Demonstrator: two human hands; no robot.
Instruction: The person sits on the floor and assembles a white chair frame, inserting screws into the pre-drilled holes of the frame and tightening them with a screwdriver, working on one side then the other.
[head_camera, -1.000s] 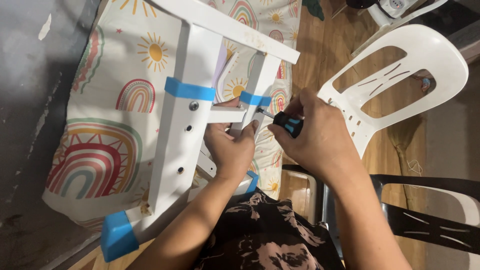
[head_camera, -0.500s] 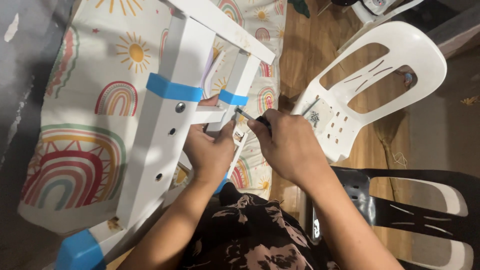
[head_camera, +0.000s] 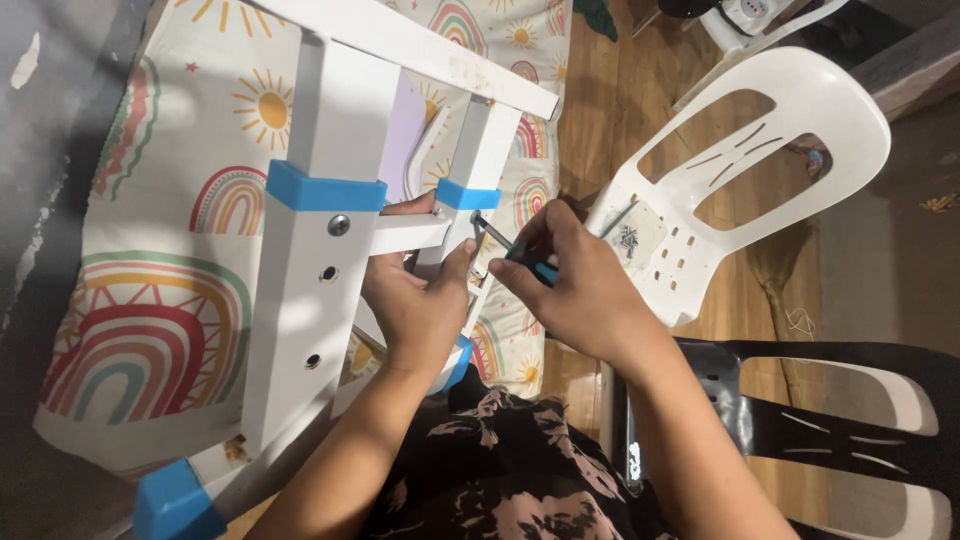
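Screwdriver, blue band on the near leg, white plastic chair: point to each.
screwdriver (head_camera: 497, 238), head view, its metal shaft.
blue band (head_camera: 325, 188), head view, its front face.
white plastic chair (head_camera: 800, 215), head view, backrest rim.

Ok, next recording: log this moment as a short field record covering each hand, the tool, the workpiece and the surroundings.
left hand: grips the white wooden frame with blue bands
right hand: holds the dark-handled screwdriver
screwdriver tip: at a screw in the frame's far leg
under frame: rainbow-and-sun printed cloth
right side: white plastic chair, black plastic chair
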